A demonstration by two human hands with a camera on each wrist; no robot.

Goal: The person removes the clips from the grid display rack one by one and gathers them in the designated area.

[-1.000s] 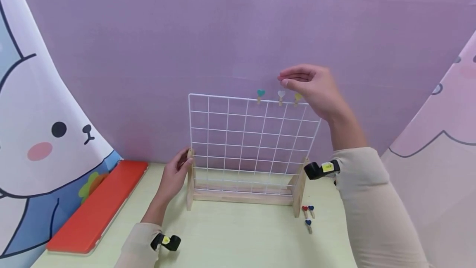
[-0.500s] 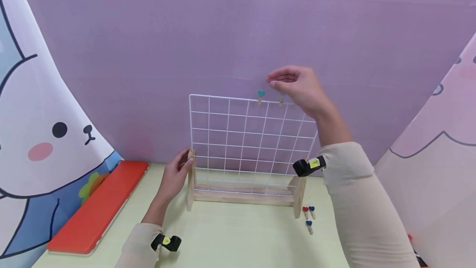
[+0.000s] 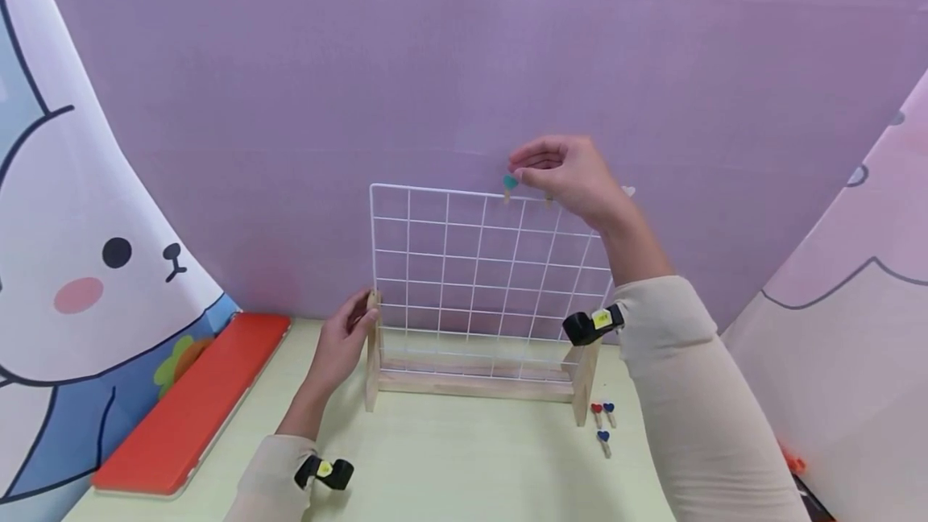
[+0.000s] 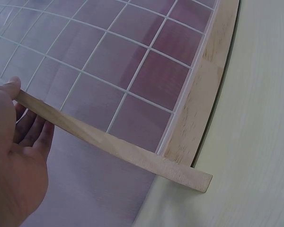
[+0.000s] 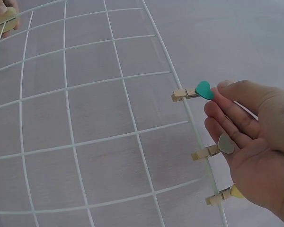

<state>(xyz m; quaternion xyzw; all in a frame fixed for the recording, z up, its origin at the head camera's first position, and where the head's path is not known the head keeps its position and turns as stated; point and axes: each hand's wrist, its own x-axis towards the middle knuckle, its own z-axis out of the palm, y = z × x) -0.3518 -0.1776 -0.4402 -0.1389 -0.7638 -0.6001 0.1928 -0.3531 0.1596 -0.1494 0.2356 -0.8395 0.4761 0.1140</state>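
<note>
Purple backdrop stands close behind the white wire grid (image 3: pixel 486 264) on your green table (image 3: pixel 464 466); your right hand (image 3: pixel 569 176), fingers loose, touches the teal heart clip (image 5: pixel 193 92) on its top wire, left hand (image 3: pixel 341 345) gripping the wooden foot (image 4: pixel 109 142).

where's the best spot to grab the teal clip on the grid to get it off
Pinch the teal clip at its heart end, which sticks out past the grid's top wire. Come from above, where the right hand is: the jaws bite the wire, so squeezing the free tail should open them.
</note>
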